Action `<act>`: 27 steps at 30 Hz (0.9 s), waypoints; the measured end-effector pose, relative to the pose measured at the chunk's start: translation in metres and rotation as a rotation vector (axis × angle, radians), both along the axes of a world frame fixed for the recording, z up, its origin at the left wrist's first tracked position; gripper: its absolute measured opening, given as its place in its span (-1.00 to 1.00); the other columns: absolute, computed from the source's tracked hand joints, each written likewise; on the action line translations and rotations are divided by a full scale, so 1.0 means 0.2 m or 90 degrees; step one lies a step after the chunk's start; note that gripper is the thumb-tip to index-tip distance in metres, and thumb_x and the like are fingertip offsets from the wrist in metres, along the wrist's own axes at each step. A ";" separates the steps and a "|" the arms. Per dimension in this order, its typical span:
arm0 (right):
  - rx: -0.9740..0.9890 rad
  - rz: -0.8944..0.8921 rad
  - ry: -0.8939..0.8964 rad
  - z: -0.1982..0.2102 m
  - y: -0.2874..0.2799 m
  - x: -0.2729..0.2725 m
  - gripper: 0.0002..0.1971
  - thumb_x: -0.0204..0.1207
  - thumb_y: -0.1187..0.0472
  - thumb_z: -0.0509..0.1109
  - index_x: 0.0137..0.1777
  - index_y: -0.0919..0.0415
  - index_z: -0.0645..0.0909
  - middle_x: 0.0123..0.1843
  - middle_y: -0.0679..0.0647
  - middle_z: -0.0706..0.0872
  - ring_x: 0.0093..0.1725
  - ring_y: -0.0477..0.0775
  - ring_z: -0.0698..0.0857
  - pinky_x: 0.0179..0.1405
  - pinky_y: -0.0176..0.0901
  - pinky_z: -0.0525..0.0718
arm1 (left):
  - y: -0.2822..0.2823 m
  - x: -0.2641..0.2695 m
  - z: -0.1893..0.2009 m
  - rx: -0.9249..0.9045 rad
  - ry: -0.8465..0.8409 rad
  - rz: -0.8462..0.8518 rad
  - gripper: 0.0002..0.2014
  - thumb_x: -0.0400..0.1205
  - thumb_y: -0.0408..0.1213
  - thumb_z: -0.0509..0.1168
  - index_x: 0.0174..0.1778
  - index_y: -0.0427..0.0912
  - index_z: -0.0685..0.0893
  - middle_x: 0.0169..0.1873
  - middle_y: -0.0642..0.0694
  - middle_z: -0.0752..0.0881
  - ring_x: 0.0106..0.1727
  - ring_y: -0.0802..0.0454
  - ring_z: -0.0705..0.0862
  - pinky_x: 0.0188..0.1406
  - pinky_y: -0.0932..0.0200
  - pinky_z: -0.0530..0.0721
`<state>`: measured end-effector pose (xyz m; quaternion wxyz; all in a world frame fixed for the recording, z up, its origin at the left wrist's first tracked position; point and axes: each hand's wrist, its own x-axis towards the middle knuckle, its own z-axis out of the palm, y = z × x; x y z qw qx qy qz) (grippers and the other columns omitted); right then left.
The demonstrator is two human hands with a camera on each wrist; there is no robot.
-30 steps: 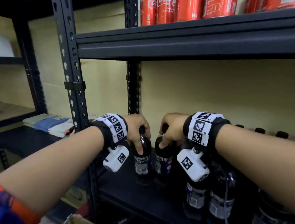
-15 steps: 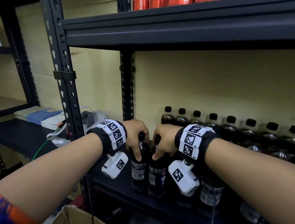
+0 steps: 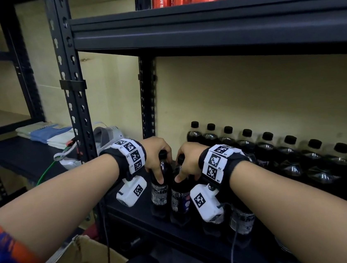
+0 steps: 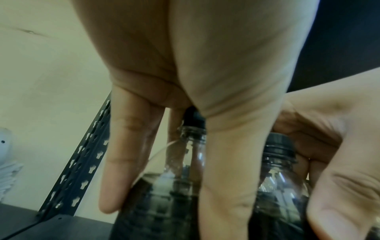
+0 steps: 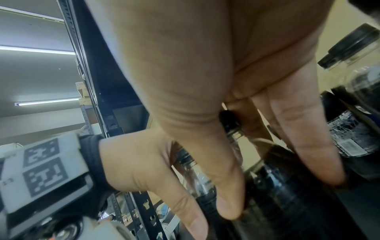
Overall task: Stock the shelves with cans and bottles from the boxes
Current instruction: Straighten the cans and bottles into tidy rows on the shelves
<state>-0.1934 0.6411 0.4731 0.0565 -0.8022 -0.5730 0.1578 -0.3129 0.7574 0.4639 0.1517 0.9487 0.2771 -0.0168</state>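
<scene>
On the lower shelf, same as before: left hand fingers wrapped round left bottle, right hand round right bottle, both upright, side by side. View lower now, bottle row behind more exposed.

Head view is dim and even; my upper shelf throws the bottle row below it into shadow, with small glints on the bottle shoulders. Uprights bow at the wide-angle edges. My wrist views are soft and blurred up close, my left hand filling one. Ceiling strip lights glare white in the right wrist view
</scene>
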 end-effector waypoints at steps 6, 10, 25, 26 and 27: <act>-0.009 -0.002 -0.018 0.01 0.01 0.00 -0.47 0.30 0.10 0.77 0.24 0.20 0.72 0.00 0.12 0.84 -0.08 0.17 0.85 0.06 0.10 0.84 | -0.02 0.00 0.02 0.004 0.004 0.002 -0.47 0.06 -0.16 0.82 -0.13 0.15 0.75 -0.12 0.05 0.83 -0.08 -0.01 0.82 -0.08 -0.15 0.84; -0.002 -0.012 -0.034 0.00 0.02 0.01 -0.49 0.31 0.08 0.76 0.19 0.25 0.71 0.00 0.14 0.84 -0.07 0.19 0.84 0.02 0.04 0.83 | -0.03 0.00 0.03 0.010 0.009 0.010 -0.48 0.07 -0.15 0.82 -0.13 0.11 0.75 -0.14 0.04 0.83 -0.09 -0.03 0.82 -0.11 -0.11 0.85; -0.089 0.023 -0.097 0.09 0.05 0.02 -0.45 0.26 -0.11 0.75 0.12 0.21 0.74 -0.01 0.08 0.84 -0.02 0.14 0.83 0.07 0.05 0.83 | -0.03 0.05 0.07 0.031 0.096 0.030 -0.33 0.15 -0.08 0.80 0.18 0.02 0.73 -0.01 0.10 0.77 0.02 0.02 0.78 0.03 -0.03 0.84; -0.083 0.030 -0.114 0.13 0.05 0.03 -0.43 0.24 -0.16 0.73 0.11 0.20 0.74 -0.02 0.07 0.84 -0.02 0.14 0.83 0.06 0.03 0.82 | -0.02 0.06 0.09 0.037 0.123 0.027 -0.28 0.16 -0.03 0.79 0.23 0.05 0.70 0.03 0.12 0.75 0.05 0.05 0.77 0.09 0.00 0.82; -0.070 0.033 -0.130 0.18 0.04 0.05 -0.41 0.24 -0.20 0.72 0.12 0.20 0.73 -0.01 0.07 0.84 -0.01 0.15 0.83 0.06 0.02 0.81 | -0.01 0.07 0.13 0.037 0.148 0.026 -0.23 0.16 0.01 0.78 0.29 0.09 0.66 0.07 0.13 0.74 0.09 0.07 0.75 0.14 0.03 0.80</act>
